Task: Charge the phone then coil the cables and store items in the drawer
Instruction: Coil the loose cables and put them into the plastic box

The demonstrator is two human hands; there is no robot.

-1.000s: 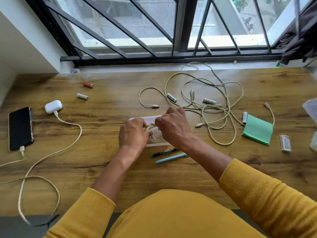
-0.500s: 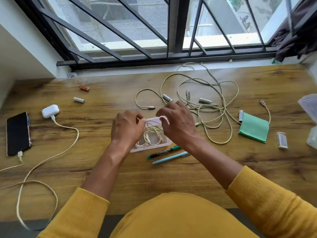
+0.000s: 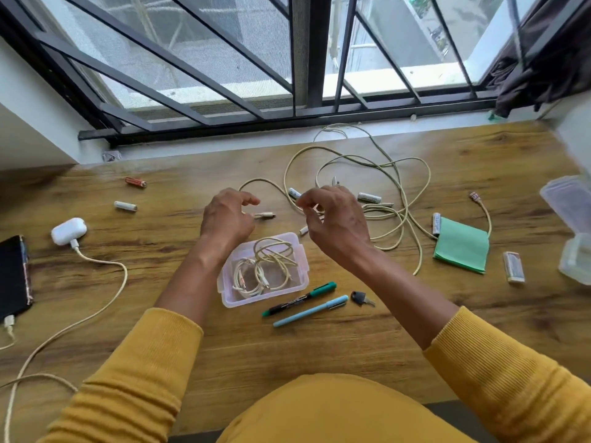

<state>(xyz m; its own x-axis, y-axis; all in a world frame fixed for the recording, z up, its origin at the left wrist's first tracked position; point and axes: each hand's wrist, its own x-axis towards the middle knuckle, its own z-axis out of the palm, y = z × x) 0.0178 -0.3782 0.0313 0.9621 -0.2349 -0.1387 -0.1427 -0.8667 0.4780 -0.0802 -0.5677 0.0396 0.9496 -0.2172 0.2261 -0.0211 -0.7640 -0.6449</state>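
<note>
Moved: both hands have lifted off the clear box toward the upper middle of the frame; the coiled cable they were tucking in now lies loose inside it.
Left hand: hovers above the box's upper left corner, fingers loosely curled, holding nothing.
Right hand: hovers right of it, over the near edge of the tangled cables, fingers bent and thumb close to the fingertips; I cannot tell whether it pinches a strand.
Phone: far left edge of the frame, a cable plugged into its lower end, so charging looks done.
Earbud case: just upper right of the phone, its own cable running down left.
Step in hand: one cable coiled and boxed; the reach for the next one appears to be starting.
Next move: probably take one plug end, such as the one lying between the hands, and draw that strand free of the tangle before winding. Batteries lie among the loops and may get dragged.
Still loose: pens, key, green cloth.
Drawer: not in view.
</note>
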